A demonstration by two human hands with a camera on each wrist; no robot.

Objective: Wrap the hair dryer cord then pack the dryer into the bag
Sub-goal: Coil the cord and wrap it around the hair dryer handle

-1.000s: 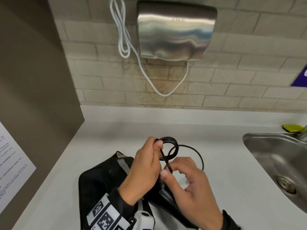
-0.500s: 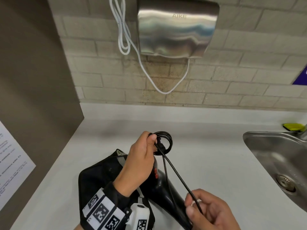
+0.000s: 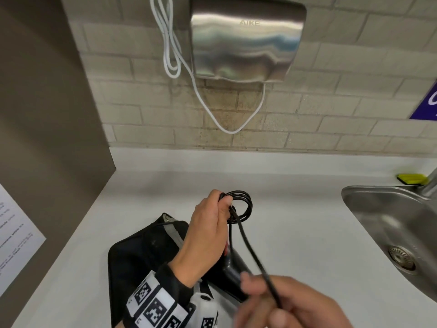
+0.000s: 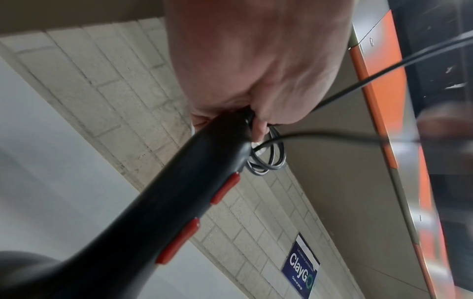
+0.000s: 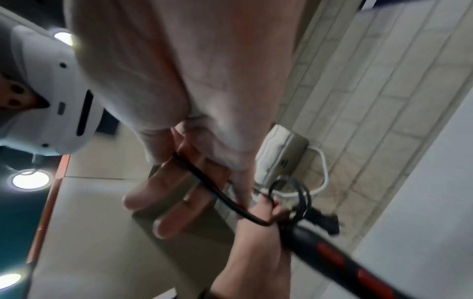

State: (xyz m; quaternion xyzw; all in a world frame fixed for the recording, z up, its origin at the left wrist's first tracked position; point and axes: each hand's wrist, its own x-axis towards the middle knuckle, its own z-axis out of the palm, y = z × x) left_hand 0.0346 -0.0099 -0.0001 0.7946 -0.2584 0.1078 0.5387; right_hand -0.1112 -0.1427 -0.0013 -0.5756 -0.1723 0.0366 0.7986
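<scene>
My left hand grips the end of the black hair dryer handle together with a small coil of black cord, held above the counter. The handle has two red buttons, and the coil hangs just past my fingers. From the coil a straight length of cord runs down to my right hand, which pinches it low in the head view. Seen from the right wrist, that cord passes between my fingers. A black bag lies on the counter under my left forearm.
A steel sink is set into the white counter at the right, with a yellow sponge behind it. A metal hand dryer and its white cable hang on the tiled wall. A brown side panel stands at the left.
My right hand has drawn away from the coil toward me, pulling the loose loop of cord out into a straight length. My left hand lifted slightly and keeps hold of the coil and handle.
</scene>
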